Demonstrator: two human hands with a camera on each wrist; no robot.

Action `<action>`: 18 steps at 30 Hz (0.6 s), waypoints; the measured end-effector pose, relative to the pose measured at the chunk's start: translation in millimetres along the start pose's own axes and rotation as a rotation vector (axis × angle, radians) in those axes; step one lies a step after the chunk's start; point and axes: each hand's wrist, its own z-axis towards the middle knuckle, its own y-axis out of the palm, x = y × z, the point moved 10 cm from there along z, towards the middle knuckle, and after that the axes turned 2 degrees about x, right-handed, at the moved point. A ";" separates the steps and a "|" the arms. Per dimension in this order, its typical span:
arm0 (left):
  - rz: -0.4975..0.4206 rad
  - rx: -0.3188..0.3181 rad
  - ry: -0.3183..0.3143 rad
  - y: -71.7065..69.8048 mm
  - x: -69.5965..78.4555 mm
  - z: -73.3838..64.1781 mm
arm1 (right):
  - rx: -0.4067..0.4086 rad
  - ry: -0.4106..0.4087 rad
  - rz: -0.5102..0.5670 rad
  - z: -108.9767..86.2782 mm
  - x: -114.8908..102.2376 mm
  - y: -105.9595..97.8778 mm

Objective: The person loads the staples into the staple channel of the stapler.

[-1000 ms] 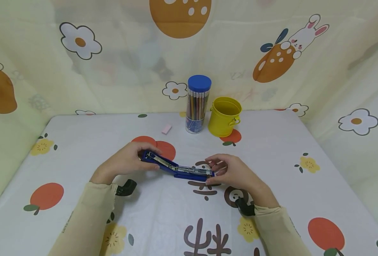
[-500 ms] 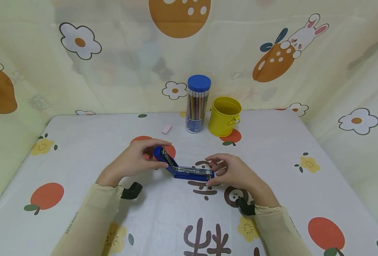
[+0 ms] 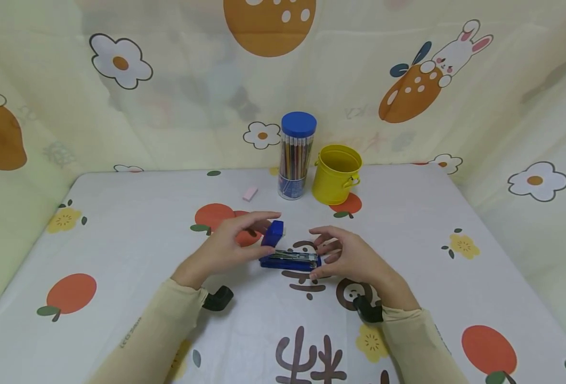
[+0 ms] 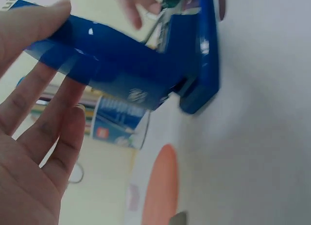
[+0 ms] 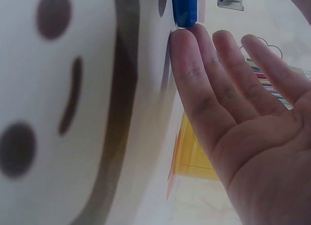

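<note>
A blue stapler [image 3: 290, 261] lies on the table between the hands, its base flat and its upper arm swung up steeply at the left end. My left hand [image 3: 230, 242] pinches that raised arm between thumb and fingers. In the left wrist view the thumb lies on one side of the blue stapler arm [image 4: 116, 60] and fingertips on the other. At the base's right end is my right hand [image 3: 352, 258], thumb and fingers spread around it. The right wrist view has its fingers [image 5: 194, 84] fairly straight, one fingertip touching the blue end of the stapler [image 5: 185, 8].
Behind the stapler stands a clear tube of pencils [image 3: 296, 157] with a blue lid. Right of it is a small yellow bucket [image 3: 333, 178]. A pink eraser [image 3: 250, 193] lies left of the tube. Printed cloth covers the table [image 3: 120, 224] and hangs behind it.
My left hand has moved right, swinging the stapler's upper arm from leaning out left to standing up steeply. The right hand and the stapler base have stayed in place.
</note>
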 end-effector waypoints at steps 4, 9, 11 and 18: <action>-0.019 -0.021 -0.002 10.0 -1.8 -0.5 | -0.008 -0.005 0.021 1.5 -1.3 1.5; -0.004 -0.060 0.007 23.1 -3.3 -1.3 | -0.012 0.005 0.037 2.8 -2.8 2.1; 0.019 -0.084 0.022 30.0 -3.7 -1.6 | -0.009 0.004 0.038 3.1 -3.4 1.4; 0.087 -0.122 0.065 48.6 -1.1 -2.5 | -0.010 -0.017 0.044 3.8 -3.5 1.1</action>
